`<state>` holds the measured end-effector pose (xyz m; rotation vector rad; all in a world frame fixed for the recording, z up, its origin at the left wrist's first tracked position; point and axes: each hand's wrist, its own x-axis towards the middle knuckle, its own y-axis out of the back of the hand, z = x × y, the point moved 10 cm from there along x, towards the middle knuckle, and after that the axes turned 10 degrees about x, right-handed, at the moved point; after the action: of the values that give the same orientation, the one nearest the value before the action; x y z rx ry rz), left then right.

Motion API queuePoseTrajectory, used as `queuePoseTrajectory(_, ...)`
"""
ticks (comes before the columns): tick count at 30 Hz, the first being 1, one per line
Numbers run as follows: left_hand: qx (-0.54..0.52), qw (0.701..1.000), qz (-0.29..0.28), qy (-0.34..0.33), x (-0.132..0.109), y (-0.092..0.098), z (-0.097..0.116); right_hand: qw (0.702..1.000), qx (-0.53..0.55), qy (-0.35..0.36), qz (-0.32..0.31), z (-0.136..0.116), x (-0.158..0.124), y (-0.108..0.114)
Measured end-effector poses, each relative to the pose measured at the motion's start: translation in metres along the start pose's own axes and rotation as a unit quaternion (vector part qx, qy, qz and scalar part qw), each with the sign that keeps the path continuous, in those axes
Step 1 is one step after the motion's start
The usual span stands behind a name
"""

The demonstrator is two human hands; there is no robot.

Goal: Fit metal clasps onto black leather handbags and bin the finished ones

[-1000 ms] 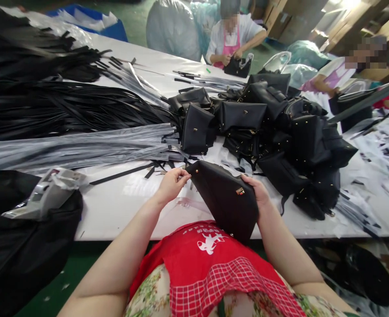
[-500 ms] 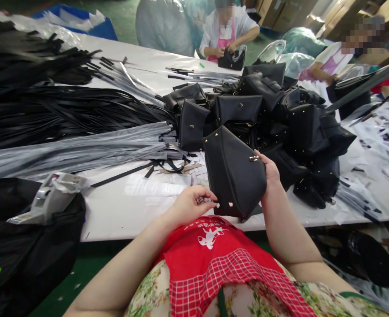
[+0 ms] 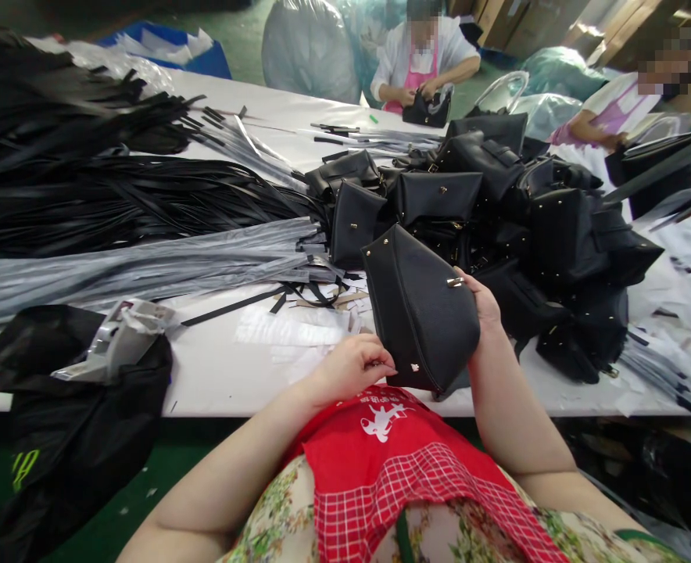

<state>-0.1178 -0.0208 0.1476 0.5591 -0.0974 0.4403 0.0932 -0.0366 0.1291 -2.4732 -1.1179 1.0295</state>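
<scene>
Freshly turned since a second ago, the black handbag [image 3: 431, 313] sits in the right hand's [image 3: 487, 313] grasp above the white table [image 3: 216, 375], bringing its near corner to the left hand [image 3: 350, 366], fingertips pinched, contents unclear.

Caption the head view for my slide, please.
Right hand holds a black bag, left hand at its corner, near piled bags.
</scene>
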Motion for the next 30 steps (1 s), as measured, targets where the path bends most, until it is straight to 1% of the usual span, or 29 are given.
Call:
queuePoseTrajectory(3, -0.019, 0.999, -0.016, 0.024, -0.002, -0.003, -0.005, 1.0, -0.007, 0.005, 0.001, -0.001, 0.0, 0.001)
queuePoseTrajectory(5, -0.084, 0.995, -0.018, 0.057, -0.006, -0.002, -0.011, 1.0, -0.011, 0.009, 0.002, -0.001, -0.001, 0.003)
queuePoseTrajectory(6, -0.142, 0.987, -0.019, 0.078, -0.008, -0.002, -0.014, 1.0, -0.012, 0.009, 0.002, -0.001, -0.001, 0.003)
queuePoseTrajectory(7, -0.21, 0.972, -0.018, 0.101, -0.011, -0.002, -0.017, 1.0, -0.01, 0.008, 0.002, -0.001, -0.001, 0.003)
queuePoseTrajectory(9, -0.335, 0.932, -0.014, 0.14, -0.014, -0.003, -0.021, 1.0, -0.002, 0.004, 0.003, 0.002, -0.002, 0.003)
queuePoseTrajectory(10, -0.372, 0.915, -0.01, 0.155, -0.015, -0.004, -0.021, 1.0, 0.004, 0.001, 0.005, 0.003, -0.001, 0.003)
queuePoseTrajectory(11, -0.385, 0.908, -0.003, 0.164, -0.016, -0.004, -0.019, 1.0, 0.01, -0.003, 0.006, 0.005, -0.001, 0.003)
queuePoseTrajectory(12, -0.374, 0.912, 0.005, 0.166, -0.015, -0.003, -0.017, 1.0, 0.015, -0.008, 0.008, 0.007, -0.001, 0.002)
queuePoseTrajectory(13, -0.345, 0.925, 0.016, 0.161, -0.014, 0.0, -0.013, 1.0, 0.02, -0.015, 0.01, 0.009, -0.001, 0.001)
queuePoseTrajectory(15, -0.253, 0.957, 0.046, 0.134, -0.01, 0.008, -0.002, 0.999, 0.022, -0.032, 0.013, 0.014, -0.002, -0.002)
queuePoseTrajectory(17, -0.158, 0.98, 0.072, 0.099, -0.006, 0.015, 0.009, 0.999, 0.021, -0.044, 0.018, 0.018, -0.003, -0.005)
queuePoseTrajectory(19, -0.097, 0.989, 0.079, 0.076, -0.002, 0.017, 0.016, 0.998, 0.025, -0.046, 0.029, 0.018, -0.004, -0.007)
queuePoseTrajectory(22, -0.065, 0.995, 0.056, 0.06, 0.001, 0.013, 0.02, 0.996, 0.042, -0.048, 0.059, 0.02, -0.008, -0.007)
queuePoseTrajectory(24, -0.073, 0.995, 0.03, 0.063, 0.001, 0.01, 0.019, 0.996, 0.047, -0.038, 0.068, 0.018, -0.012, -0.008)
queuePoseTrajectory(26, -0.125, 0.989, -0.004, 0.082, -0.002, 0.006, 0.014, 0.998, 0.035, 0.003, 0.053, 0.008, -0.017, -0.011)
queuePoseTrajectory(28, -0.23, 0.966, -0.03, 0.116, -0.007, 0.003, 0.002, 0.997, -0.014, 0.07, 0.022, -0.011, -0.026, -0.016)
queuePoseTrajectory(29, -0.289, 0.947, -0.031, 0.136, -0.011, 0.003, -0.006, 0.992, -0.064, 0.105, 0.001, -0.021, -0.033, -0.02)
queuePoseTrajectory(30, -0.34, 0.927, -0.021, 0.154, -0.014, 0.006, -0.015, 0.981, -0.137, 0.135, -0.026, -0.028, -0.04, -0.026)
